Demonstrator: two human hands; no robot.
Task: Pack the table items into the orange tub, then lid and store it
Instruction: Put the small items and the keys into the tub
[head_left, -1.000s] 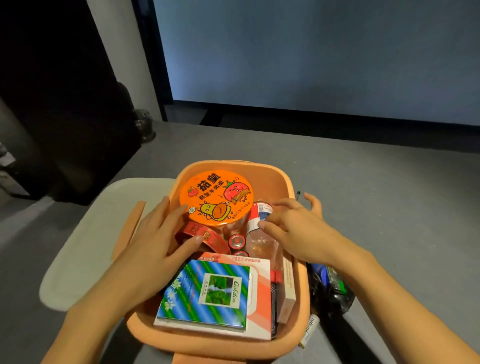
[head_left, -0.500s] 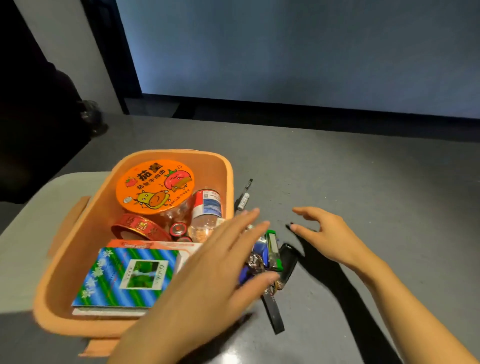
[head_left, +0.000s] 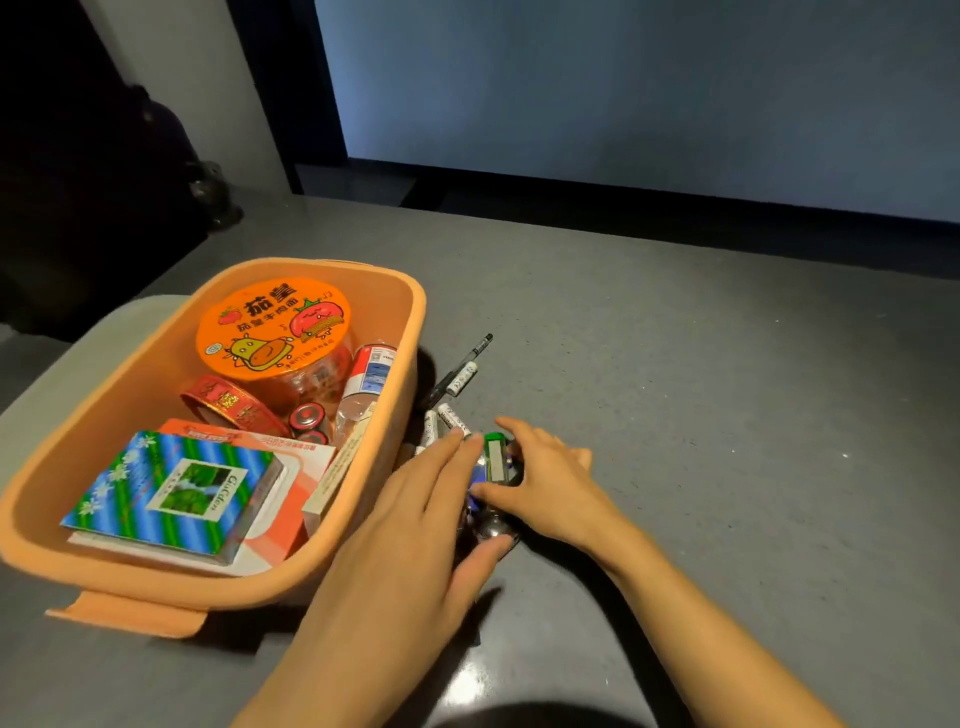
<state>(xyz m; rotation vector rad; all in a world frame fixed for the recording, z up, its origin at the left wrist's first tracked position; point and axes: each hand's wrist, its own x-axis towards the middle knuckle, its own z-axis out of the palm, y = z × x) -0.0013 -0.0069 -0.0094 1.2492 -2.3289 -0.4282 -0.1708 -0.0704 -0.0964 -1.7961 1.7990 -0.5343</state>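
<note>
The orange tub (head_left: 415, 332) stands at the left of the grey table (head_left: 701, 415). Inside it are an orange noodle cup (head_left: 272, 325), a red tape roll (head_left: 228, 402), a small bottle (head_left: 369, 379) and a blue-green box (head_left: 171, 488) on top of flat packets. Just right of the tub lies a pile of small items with a green lighter (head_left: 493, 454) on top. My right hand (head_left: 556, 488) curls around this pile, thumb and fingers touching it. On the pile's left side my left hand (head_left: 415, 525) lies with its fingers spread. White batteries (head_left: 441, 421) stick out by its fingertips.
A black pen (head_left: 480, 345) and another white battery (head_left: 462, 376) lie beyond the pile, close to the tub's right wall. A pale rounded panel (head_left: 78, 358) sits under the tub's left side. An orange latch flap (head_left: 124, 616) hangs off the tub's near edge.
Both hands left the tub and moved right to the small-item pile. The right hand has closed in on the green lighter from the right, and the left hand has come down beside it.
</note>
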